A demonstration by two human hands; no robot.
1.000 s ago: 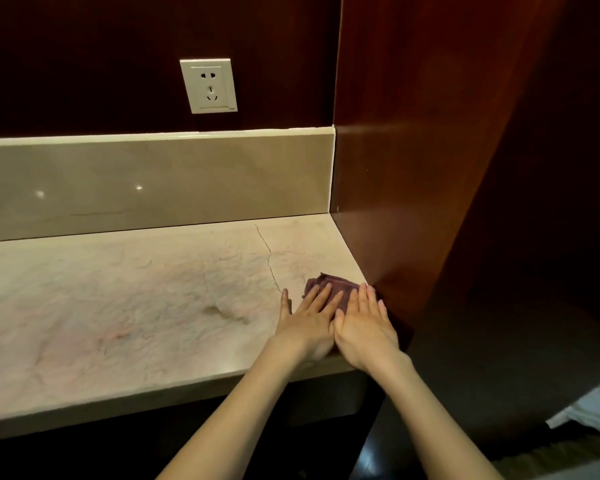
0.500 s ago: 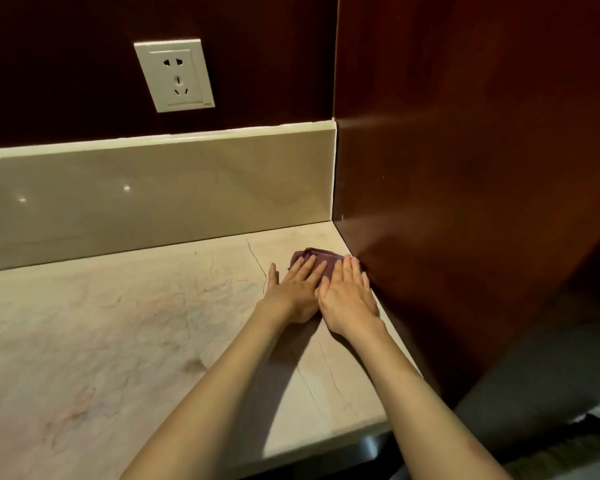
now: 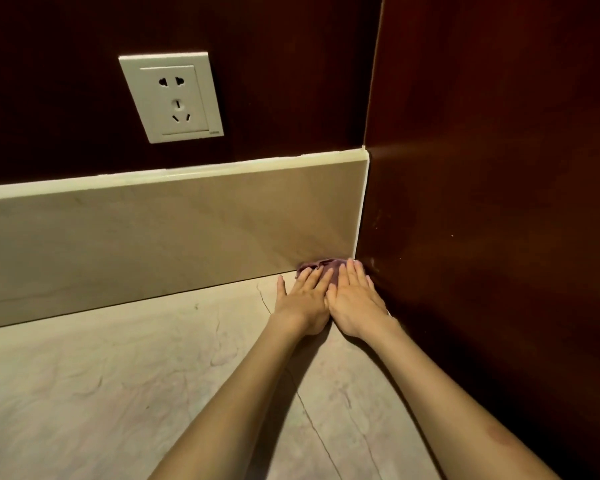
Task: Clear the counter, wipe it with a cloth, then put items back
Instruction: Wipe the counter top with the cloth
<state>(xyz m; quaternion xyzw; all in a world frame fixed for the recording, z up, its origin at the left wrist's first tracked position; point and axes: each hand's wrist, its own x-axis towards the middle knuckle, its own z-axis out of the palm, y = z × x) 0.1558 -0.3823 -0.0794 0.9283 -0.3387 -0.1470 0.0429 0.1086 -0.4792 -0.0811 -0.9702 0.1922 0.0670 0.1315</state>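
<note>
Pressing down side by side, 2 hands are seen flat on a small purple cloth (image 3: 326, 266) that is bunched into the back right corner of the counter (image 3: 125, 382). The cloth is soft and crumpled, its folded edge touching the backsplash (image 3: 160, 230) and lying just beside the wooden side panel (image 3: 492, 216). The left hand (image 3: 303, 299) is laid with straight, slightly spread fingers over the cloth's left part, its thumb stretched out onto bare stone. The right hand (image 3: 355, 301) is laid with straight fingers held together over the cloth's right part, next to the panel. The 2 hands touch along their inner edges; neither is curled round the cloth. Most of the cloth is hidden under the fingers, so its full shape cannot be told.

The counter is made of pale, polished stone with faint pinkish veining, and a thin dark crack is seen running forward from near the cloth. The backsplash is a smooth, glossy beige slab with a lighter top edge. The side panel is dark reddish wood with a dull sheen. Above and left of the cloth, a white rectangular plastic wall socket (image 3: 171, 97) is set into the dark wall.
</note>
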